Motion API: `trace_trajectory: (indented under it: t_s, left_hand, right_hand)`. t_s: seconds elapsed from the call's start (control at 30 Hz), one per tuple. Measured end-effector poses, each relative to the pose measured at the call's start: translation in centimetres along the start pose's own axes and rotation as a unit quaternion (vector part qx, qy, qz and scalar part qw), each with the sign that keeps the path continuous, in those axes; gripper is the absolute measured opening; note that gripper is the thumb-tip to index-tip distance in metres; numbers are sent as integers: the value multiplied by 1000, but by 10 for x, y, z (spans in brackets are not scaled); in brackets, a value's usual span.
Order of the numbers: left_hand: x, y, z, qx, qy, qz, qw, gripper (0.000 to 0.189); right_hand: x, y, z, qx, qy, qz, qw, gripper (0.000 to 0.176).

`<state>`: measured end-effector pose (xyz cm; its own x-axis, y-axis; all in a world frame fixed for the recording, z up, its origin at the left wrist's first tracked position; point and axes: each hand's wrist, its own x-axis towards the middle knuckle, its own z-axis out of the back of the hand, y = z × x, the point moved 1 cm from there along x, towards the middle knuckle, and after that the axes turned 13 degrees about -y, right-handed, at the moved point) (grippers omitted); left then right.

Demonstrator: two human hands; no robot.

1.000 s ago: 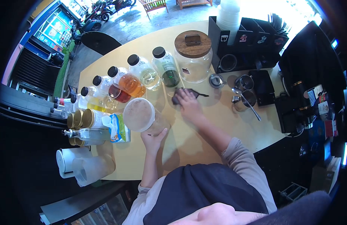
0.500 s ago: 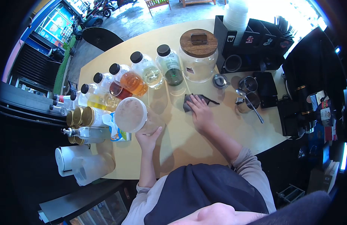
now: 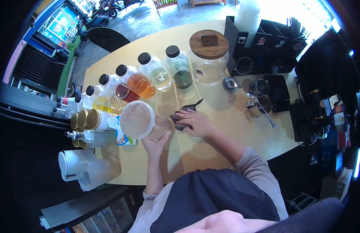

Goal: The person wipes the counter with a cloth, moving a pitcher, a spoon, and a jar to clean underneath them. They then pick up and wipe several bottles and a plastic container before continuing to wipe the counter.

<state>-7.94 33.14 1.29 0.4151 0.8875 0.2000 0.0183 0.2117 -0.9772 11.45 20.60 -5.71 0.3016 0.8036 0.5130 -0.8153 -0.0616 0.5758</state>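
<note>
Dark grey cloth (image 3: pixel 190 107) lies bunched on the pale table (image 3: pixel 242 132) near the middle of the frame, and from my remote seat I see it under the right hand (image 3: pixel 198 123). The fingers point toward the left of the frame, bent and closed down over the fabric, holding it against the tabletop; I cannot tell whether the fingertips also pinch a fold. Some cloth shows above and below the fingers, and a thin corner pokes out toward the upper right.

To work it well, I would press evenly through all the fingers and tuck that loose corner under; bunched like this, I judge it meets only a narrow patch of the surface. I would also mind the clear tub (image 3: pixel 138 119) just beside it to the left. From this angle I cannot tell whether the two touch.

The left hand (image 3: pixel 156 143) is wrapped around the tub's lower side, gripping it, thumb along the side nearest the cloth. The base is hidden, so I cannot say whether it stands on the table or is raised. A firm, low hold seems right to me.

Farther out, a tissue pack (image 3: pixel 123 134) sits left of centre, a bottle of orange liquid (image 3: pixel 141 85) and a bottle of green liquid (image 3: pixel 181 73) stand above, a wooden-lidded jar (image 3: pixel 209 73) is at upper centre, and a spoon (image 3: pixel 268 115) lies at right.
</note>
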Motion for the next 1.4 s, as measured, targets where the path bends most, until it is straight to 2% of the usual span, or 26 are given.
trace_trajectory:
  t_s: [0.07, 0.17, 0.2, 0.27, 0.43, 0.5, 0.53, 0.6, 0.67, 0.73, 0.87, 0.9, 0.93, 0.97, 1.03, 1.2, 1.3, 1.37, 1.4]
  left_hand:
    - [-1, -6, 3, 13, -17, 2, 1000, 26]
    - [4, 19, 22, 19, -26, -15, 999, 26]
    - [4, 23, 26, 20, -25, -15, 999, 26]
    - [4, 26, 30, 47, -26, -15, 998, 30]
    - [3, 18, 23, 32, -48, -27, 998, 30]
    - [4, 14, 21, 16, -64, -38, 997, 30]
    - [3, 9, 19, 12, -53, -27, 998, 31]
    - [3, 14, 21, 7, -41, -15, 999, 33]
    - [7, 34, 28, 53, -22, -31, 998, 37]
    - [7, 28, 23, 45, -10, -28, 999, 39]
    - [7, 17, 13, 20, 4, -35, 999, 48]
    - [7, 17, 12, 19, 8, -36, 999, 48]
    - [7, 16, 12, 21, 12, -12, 1000, 56]
    - [7, 16, 11, 22, 16, 11, 1000, 64]
    - [5, 9, 4, 15, 25, 13, 1000, 63]
    - [1, 13, -8, 9, 53, 12, 998, 59]
    - [1, 16, -12, -6, 76, 15, 997, 56]
    - [2, 19, -12, 50, 120, -34, 991, 40]
    - [0, 13, -16, 49, 120, -35, 991, 40]
  right_hand:
    - [-8, -2, 6, 25, 13, -18, 999, 40]
    - [-2, -9, 7, -49, -103, -104, 988, 35]
    - [5, -11, 0, -49, -104, -105, 988, 35]
    - [21, -15, -14, -95, -166, -116, 975, 37]
    - [54, 2, -43, -94, -105, -99, 985, 43]
    - [51, 12, -50, -23, -45, -31, 998, 43]
    - [47, 13, -50, -24, -47, -32, 998, 43]
    - [31, 16, -48, -8, 26, 36, 999, 46]
    - [9, 19, -39, 5, 41, 31, 999, 46]
    - [-11, 27, -11, 83, 68, 17, 994, 46]
    - [-49, 7, 51, 43, 53, -38, 997, 43]
    - [-54, 1, 62, 14, -3, -89, 996, 42]
    - [-55, -5, 68, -14, -59, -139, 988, 41]
    - [-52, -10, 70, -16, -61, -140, 988, 41]
    - [-44, -25, 71, -126, -160, -196, 959, 44]
    - [-7, -41, 43, -170, -200, -187, 947, 48]
    - [-1, -40, 36, -115, -144, -116, 976, 44]
    - [-9, -42, 41, -83, -132, -107, 982, 43]
    - [-15, -42, 44, -48, -118, -99, 987, 42]
